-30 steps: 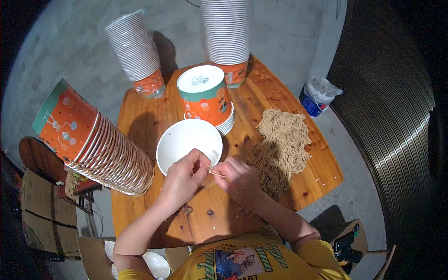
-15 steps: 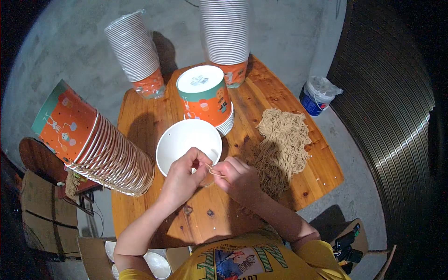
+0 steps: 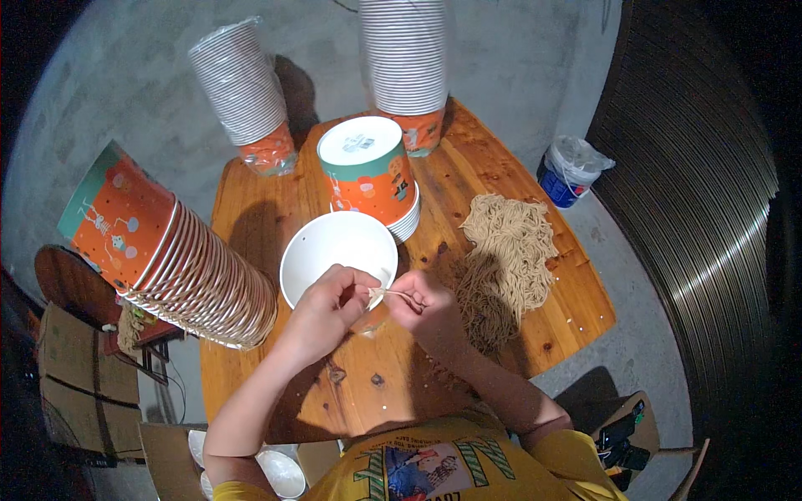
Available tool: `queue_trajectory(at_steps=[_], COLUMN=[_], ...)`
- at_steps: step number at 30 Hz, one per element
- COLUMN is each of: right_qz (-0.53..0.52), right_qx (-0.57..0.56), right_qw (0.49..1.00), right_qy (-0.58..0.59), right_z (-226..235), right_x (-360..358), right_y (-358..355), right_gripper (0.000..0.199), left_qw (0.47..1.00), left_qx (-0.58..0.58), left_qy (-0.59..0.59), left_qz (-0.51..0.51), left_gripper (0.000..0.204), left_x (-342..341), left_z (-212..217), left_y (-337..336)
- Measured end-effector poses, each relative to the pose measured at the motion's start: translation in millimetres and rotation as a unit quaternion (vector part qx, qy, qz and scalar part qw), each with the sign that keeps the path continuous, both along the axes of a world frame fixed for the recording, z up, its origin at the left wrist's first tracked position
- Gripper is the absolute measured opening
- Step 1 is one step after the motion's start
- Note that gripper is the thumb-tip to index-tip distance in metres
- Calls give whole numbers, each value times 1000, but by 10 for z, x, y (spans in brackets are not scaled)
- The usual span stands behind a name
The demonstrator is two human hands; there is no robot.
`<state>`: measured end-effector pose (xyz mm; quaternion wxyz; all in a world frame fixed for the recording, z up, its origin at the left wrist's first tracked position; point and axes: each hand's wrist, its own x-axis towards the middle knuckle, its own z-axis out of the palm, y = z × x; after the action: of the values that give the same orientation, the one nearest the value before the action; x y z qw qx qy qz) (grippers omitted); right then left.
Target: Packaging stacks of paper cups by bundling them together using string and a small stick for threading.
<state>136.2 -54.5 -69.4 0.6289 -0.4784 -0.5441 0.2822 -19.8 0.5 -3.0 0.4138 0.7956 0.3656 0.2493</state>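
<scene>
At frame centre, a tan cord (image 3: 393,292) is pinched by the left hand (image 3: 328,307) and right hand (image 3: 428,311), near the white tub (image 3: 330,250). Knotting is presumed underway; steady tension seems required next.

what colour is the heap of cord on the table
The heap of cord is tan; the head view shows it best.

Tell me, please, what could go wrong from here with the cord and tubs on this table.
The thin cord between the left hand and right hand might slip, as the fingers seem to pinch it only lightly. The beige cord pile lies in loose, overlapping loops, so strands could tangle. The tall stack of orange tubs at the table's left side could topple if bumped.
</scene>
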Motion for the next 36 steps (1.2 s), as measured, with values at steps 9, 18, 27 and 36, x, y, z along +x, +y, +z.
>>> queue_trajectory(at_steps=[9,18,27,36], right_qz=[-45,-64,-63,75], right_qx=[39,68,46,-186], right_qw=[990,979,990,971], right_qy=[-127,-181,-121,132], right_z=[76,125,99,7], right_x=[7,-2,-34,85], right_y=[-54,-65,-64,37], right_gripper=[12,13,11,12], left_qw=[998,997,999,989], left_qx=[55,68,6,-126], left_qy=[29,28,-31,-67], left_qz=[17,37,13,-28], left_gripper=[12,11,7,15], left_x=[32,73,64,65], left_z=[-45,34,-53,33], left_y=[-22,-102,-7,65])
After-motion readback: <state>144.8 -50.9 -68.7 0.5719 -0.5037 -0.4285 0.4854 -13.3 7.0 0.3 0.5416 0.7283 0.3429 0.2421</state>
